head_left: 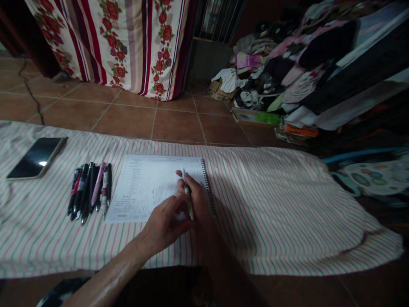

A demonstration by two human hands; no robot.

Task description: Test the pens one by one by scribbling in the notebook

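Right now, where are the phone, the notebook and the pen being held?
phone (33, 158), head view, dark screen's middle.
notebook (143, 184), head view, bare page.
pen (184, 175), head view, pale barrel above the fingers.

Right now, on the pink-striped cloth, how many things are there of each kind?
Dark flat smartphone: 1
White spiral-bound notebook: 1
Pens lying in a row: about 7, overlapping
Pale green pen in right hand: 1
Total: about 10
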